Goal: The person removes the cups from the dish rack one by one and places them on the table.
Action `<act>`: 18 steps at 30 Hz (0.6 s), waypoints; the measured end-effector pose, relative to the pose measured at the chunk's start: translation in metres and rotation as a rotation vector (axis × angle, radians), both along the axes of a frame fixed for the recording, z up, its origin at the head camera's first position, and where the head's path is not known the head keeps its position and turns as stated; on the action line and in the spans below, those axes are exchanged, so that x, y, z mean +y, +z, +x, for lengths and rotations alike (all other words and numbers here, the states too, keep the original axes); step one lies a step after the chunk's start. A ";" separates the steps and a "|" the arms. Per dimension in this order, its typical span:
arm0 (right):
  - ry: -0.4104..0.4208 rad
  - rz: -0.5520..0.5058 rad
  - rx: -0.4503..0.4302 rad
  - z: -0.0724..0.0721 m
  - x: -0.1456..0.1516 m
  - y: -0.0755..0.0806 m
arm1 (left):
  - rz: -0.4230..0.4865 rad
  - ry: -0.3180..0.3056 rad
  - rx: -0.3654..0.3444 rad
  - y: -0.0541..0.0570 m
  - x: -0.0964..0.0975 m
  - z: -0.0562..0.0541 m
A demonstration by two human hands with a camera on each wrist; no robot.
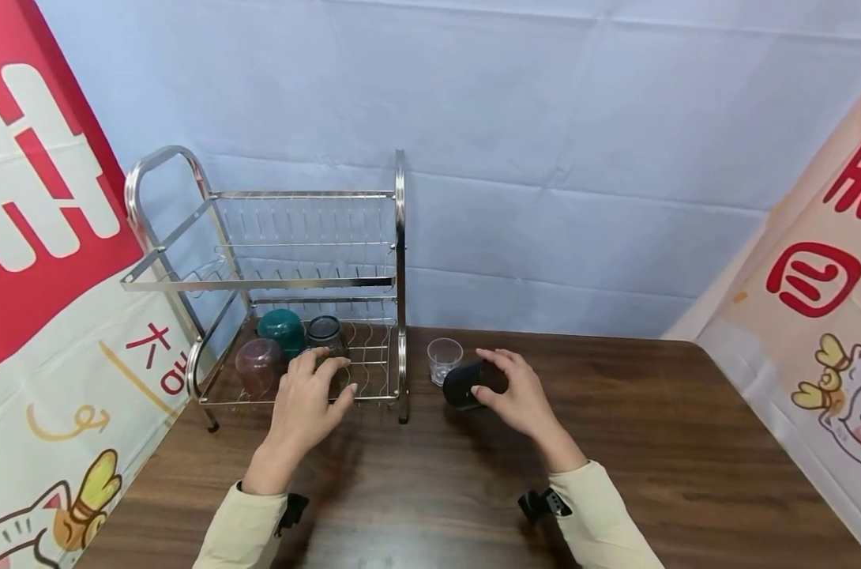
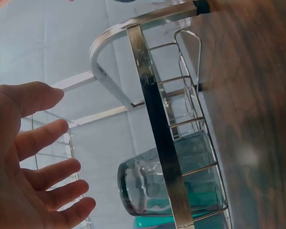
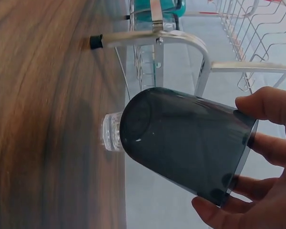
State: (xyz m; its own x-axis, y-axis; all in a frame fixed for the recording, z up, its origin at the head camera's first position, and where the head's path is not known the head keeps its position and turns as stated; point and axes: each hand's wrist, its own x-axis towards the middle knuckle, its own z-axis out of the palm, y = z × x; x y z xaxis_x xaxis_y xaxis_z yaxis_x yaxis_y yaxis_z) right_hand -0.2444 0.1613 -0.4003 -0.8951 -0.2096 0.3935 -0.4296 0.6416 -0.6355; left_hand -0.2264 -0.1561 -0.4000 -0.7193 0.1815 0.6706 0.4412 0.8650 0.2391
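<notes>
My right hand (image 1: 519, 395) grips a dark grey see-through cup (image 3: 181, 143) near its rim, thumb on one side and fingers on the other. The cup is tilted, its rounded base toward the table and close by a small clear glass (image 1: 445, 362). My left hand (image 1: 306, 403) is empty, its fingers spread and slightly bent, in front of the lower tier of a metal dish rack (image 1: 310, 282). Behind that hand, a grey glass (image 2: 148, 183) stands upside down on the tier, next to a teal cup (image 1: 281, 330) and a pinkish see-through cup (image 1: 258, 367).
The rack stands at the back left of a brown wooden table (image 1: 651, 442), with its upper tier above the cups. A pale cloth (image 1: 544, 158) hangs behind the table. Printed banners (image 1: 39, 158) flank both sides.
</notes>
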 end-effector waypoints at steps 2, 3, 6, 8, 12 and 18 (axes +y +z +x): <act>-0.006 0.017 0.004 -0.003 0.000 -0.001 | 0.007 0.013 -0.008 0.000 -0.002 -0.001; -0.010 0.027 0.005 -0.004 0.000 -0.001 | 0.012 0.021 -0.014 0.001 -0.003 -0.001; -0.020 0.053 -0.002 -0.009 0.000 -0.002 | 0.033 0.055 -0.040 0.001 -0.005 -0.002; -0.026 0.063 -0.016 -0.012 0.000 -0.001 | 0.043 0.081 -0.056 0.002 -0.006 -0.003; -0.045 0.082 -0.023 -0.018 0.001 0.000 | 0.049 0.116 -0.093 0.007 -0.008 -0.006; -0.078 0.143 -0.042 -0.028 0.002 0.001 | 0.036 0.148 -0.152 0.012 -0.010 -0.012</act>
State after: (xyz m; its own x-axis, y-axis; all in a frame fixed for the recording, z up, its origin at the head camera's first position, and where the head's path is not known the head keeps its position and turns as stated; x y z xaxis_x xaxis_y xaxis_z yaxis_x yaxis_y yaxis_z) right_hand -0.2720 0.1632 -0.3992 -0.9260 -0.1901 0.3262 -0.3497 0.7574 -0.5515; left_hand -0.2386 -0.1660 -0.3885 -0.8296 0.0444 0.5566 0.2666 0.9074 0.3250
